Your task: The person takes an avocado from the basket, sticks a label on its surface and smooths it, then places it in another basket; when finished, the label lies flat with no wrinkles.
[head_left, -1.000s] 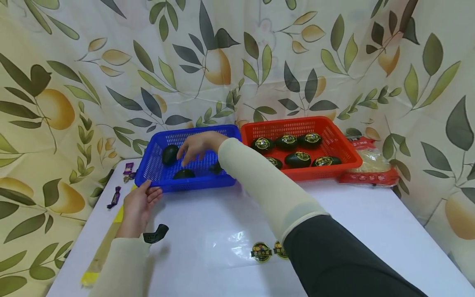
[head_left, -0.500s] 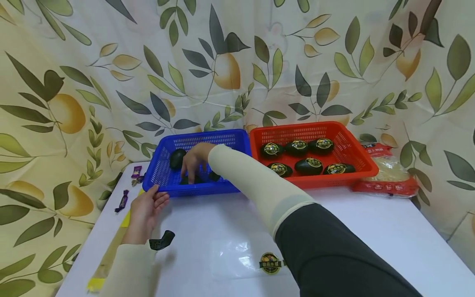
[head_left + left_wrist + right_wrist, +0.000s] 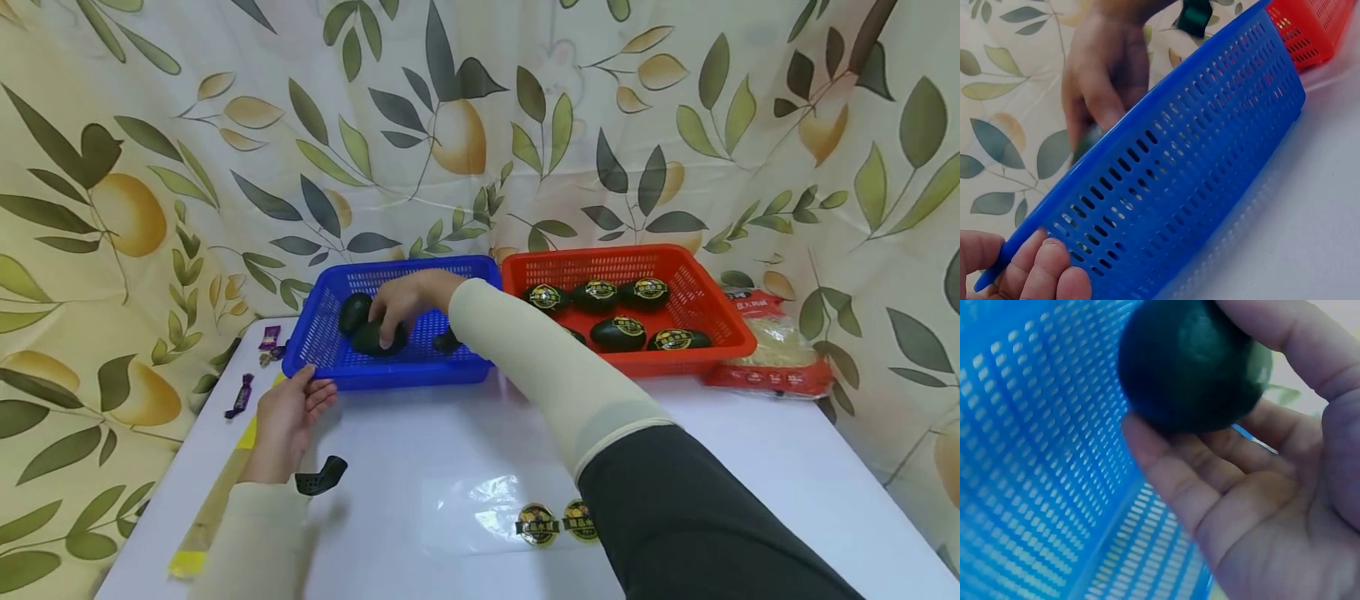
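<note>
My right hand (image 3: 411, 300) grips a dark green avocado (image 3: 369, 340) over the blue plastic basket (image 3: 420, 377). In the right wrist view its thumb and fingers curl round the smooth avocado (image 3: 1188, 372), beside the perforated basket wall. Another avocado (image 3: 353, 313) lies at the basket's left end, and a dark one (image 3: 447, 342) shows partly under my right wrist. My left hand (image 3: 283, 421) holds the basket's front left corner; in the left wrist view the thumb and the fingers (image 3: 1047, 262) pinch the rim from either side.
A red basket (image 3: 712, 348) stands to the right with several avocados (image 3: 618, 333) bearing gold-and-black stickers. Beside it lies a red-and-clear packet (image 3: 780, 350). A clear sheet with round stickers (image 3: 537, 525) lies in front, and wrapped sweets (image 3: 240, 396) and a yellow-edged strip (image 3: 213, 508) lie left.
My right hand has reached down into the blue basket, taken hold of the front avocado and raised it slightly. My left hand has stayed at the basket's corner.
</note>
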Demonstrator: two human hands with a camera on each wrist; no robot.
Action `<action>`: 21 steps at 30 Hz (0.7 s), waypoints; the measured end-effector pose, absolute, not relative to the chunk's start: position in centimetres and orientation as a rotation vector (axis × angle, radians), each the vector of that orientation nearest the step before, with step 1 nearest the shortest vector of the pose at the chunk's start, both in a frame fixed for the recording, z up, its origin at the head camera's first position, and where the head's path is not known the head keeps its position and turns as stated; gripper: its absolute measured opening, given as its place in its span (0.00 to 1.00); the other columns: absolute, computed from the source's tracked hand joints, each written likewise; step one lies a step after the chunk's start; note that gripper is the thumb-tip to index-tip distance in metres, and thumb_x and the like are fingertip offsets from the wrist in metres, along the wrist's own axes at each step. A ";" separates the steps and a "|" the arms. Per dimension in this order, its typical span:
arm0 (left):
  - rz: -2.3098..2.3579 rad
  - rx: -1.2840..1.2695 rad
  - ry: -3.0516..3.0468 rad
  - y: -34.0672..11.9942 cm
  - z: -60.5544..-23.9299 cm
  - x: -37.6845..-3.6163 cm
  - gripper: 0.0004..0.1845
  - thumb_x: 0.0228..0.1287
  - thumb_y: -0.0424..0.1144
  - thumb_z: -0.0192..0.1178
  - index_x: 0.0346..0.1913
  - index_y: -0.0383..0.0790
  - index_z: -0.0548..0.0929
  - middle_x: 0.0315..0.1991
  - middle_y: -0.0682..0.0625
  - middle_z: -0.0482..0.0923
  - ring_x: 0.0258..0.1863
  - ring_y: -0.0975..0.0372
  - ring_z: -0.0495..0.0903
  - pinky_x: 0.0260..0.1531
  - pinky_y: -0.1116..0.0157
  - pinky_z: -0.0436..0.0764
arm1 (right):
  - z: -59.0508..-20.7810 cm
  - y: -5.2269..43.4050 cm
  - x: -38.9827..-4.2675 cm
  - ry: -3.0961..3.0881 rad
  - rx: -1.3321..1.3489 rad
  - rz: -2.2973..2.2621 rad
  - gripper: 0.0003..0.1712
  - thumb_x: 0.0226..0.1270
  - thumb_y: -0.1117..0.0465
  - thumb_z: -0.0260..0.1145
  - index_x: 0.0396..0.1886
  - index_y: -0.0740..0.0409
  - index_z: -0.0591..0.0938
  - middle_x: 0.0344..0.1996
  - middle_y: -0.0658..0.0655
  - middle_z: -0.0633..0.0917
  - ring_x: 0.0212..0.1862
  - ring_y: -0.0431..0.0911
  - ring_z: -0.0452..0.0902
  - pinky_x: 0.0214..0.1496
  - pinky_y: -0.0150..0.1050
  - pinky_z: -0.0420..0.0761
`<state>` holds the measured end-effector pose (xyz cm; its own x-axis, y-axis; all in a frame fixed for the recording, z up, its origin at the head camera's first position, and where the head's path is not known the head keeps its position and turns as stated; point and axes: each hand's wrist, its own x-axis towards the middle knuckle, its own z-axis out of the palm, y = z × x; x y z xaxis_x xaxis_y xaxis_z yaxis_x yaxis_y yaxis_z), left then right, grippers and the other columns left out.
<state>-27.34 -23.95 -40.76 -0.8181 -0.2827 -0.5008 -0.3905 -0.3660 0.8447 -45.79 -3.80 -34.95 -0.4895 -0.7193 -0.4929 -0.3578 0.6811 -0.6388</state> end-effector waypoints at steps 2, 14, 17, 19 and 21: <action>2.381 -0.914 1.707 -23.9 -40.5 -27.2 0.15 0.81 0.51 0.53 0.60 0.48 0.72 0.34 0.55 0.86 0.41 0.64 0.90 0.49 0.68 0.87 | -34.5 -2.0 -45.2 2.126 -0.846 -0.727 0.37 0.61 0.56 0.79 0.69 0.56 0.77 0.64 0.55 0.78 0.60 0.50 0.79 0.56 0.38 0.87; 2.415 -0.850 1.672 -23.8 -39.7 -26.4 0.13 0.81 0.50 0.53 0.57 0.46 0.71 0.34 0.54 0.86 0.37 0.64 0.90 0.46 0.67 0.88 | -32.8 7.9 -38.0 2.347 -0.993 -0.950 0.34 0.59 0.49 0.78 0.66 0.44 0.79 0.58 0.49 0.82 0.60 0.48 0.74 0.60 0.47 0.78; 2.407 -0.830 1.670 -23.7 -39.8 -26.3 0.12 0.81 0.49 0.52 0.56 0.46 0.71 0.33 0.54 0.87 0.35 0.65 0.89 0.46 0.67 0.88 | -33.0 10.2 -35.3 2.352 -0.971 -0.991 0.33 0.60 0.50 0.78 0.66 0.41 0.79 0.59 0.49 0.81 0.60 0.48 0.73 0.59 0.47 0.79; 2.411 -0.823 1.661 -23.5 -39.9 -26.2 0.12 0.82 0.48 0.52 0.56 0.45 0.70 0.32 0.54 0.87 0.33 0.65 0.89 0.46 0.67 0.88 | -33.3 11.4 -33.6 2.353 -0.970 -1.019 0.33 0.60 0.51 0.78 0.65 0.39 0.79 0.59 0.48 0.81 0.60 0.49 0.73 0.59 0.47 0.79; 2.415 -0.821 1.653 -23.4 -40.0 -26.1 0.12 0.81 0.48 0.52 0.57 0.45 0.70 0.32 0.54 0.87 0.33 0.65 0.89 0.46 0.67 0.88 | -33.7 12.5 -31.9 2.354 -0.980 -1.038 0.32 0.61 0.52 0.78 0.65 0.38 0.79 0.59 0.49 0.80 0.60 0.50 0.73 0.59 0.47 0.79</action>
<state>-26.09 -23.44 -40.04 -0.8493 -0.2122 -0.4833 -0.3738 -0.4046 0.8346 -31.86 12.49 -33.70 -0.6813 -0.7291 -0.0657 -0.4432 0.4823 -0.7556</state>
